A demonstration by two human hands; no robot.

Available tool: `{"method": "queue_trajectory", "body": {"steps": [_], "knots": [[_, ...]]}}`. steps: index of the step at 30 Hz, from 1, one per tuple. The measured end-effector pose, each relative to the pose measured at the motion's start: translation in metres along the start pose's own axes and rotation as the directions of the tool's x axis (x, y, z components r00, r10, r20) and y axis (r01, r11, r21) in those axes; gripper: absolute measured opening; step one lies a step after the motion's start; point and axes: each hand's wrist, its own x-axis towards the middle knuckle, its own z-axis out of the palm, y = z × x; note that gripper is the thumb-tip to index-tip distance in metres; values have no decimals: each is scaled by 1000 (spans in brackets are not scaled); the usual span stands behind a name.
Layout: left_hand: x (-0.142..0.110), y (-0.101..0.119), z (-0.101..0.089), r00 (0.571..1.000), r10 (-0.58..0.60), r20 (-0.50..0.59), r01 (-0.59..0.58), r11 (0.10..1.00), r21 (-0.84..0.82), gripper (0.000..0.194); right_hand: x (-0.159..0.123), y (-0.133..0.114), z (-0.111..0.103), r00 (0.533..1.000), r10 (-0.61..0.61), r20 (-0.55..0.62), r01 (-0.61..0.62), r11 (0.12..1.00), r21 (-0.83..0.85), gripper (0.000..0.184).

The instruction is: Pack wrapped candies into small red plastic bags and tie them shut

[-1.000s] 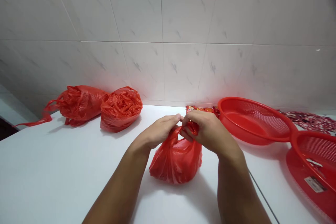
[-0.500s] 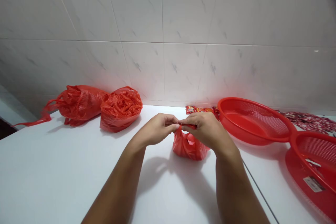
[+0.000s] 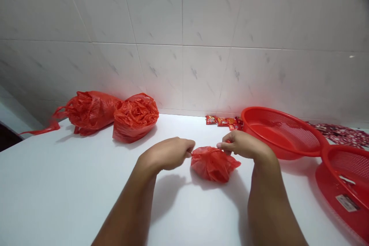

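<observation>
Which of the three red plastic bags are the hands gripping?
The small red plastic bag held between left hand and right hand; the far-left red plastic bag and the bulky red plastic bag beside it lie untouched.

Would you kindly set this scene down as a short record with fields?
Left hand: pinching the left end of a small red plastic bag's gathered top
Right hand: pinching its right end
Bag position: resting on white tabletop
Back left: two larger red plastic bundles, side by side
Behind right hand: small red packets
Right: two red mesh baskets
</observation>
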Motion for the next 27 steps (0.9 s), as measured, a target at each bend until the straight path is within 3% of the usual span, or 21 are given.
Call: {"method": "queue_trajectory", "body": {"steps": [3, 6, 9, 11, 15, 18, 21, 23, 25, 27], "knots": [[11, -27, -3, 980, -196, -45, 197, 980, 12, 9, 13, 33, -6, 991, 119, 60, -122, 991, 52, 49], [14, -35, -4, 968, -248, -46, 248, 969, -4, 13, 12, 44, -10, 989, 148, 10, -148, 986, 71, 46], [6, -21, -6, 983, -168, -71, 168, 986, -2, 19, -4, 28, -13, 995, 59, -81, -52, 995, 86, 43], [0, -7, -7, 995, -73, -72, 73, 997, -5, 23, -15, 7, -14, 997, -25, -74, 35, 991, 133, 40], [-2, 14, -6, 981, 52, -189, -67, 995, -75, 25, -26, -35, -5, 980, -197, -12, 196, 965, 176, 37], [3, 22, -4, 947, 130, -293, -189, 966, -179, 23, -22, -55, 9, 934, -349, 74, 320, 910, 263, 37], [4, 26, -4, 926, 189, -327, -287, 915, -283, 21, -16, -65, 21, 892, -413, 184, 334, 876, 348, 35], [2, 27, -5, 929, 193, -317, -307, 879, -365, 21, -14, -66, 26, 880, -427, 209, 338, 871, 355, 36], [-2, 28, -5, 943, 205, -263, -313, 817, -484, 23, -14, -67, 26, 878, -451, 162, 373, 854, 362, 38], [-6, 28, -4, 950, 264, -168, -310, 728, -611, 55, -15, -66, 25, 870, -489, 65, 424, 808, 409, 40]]}}
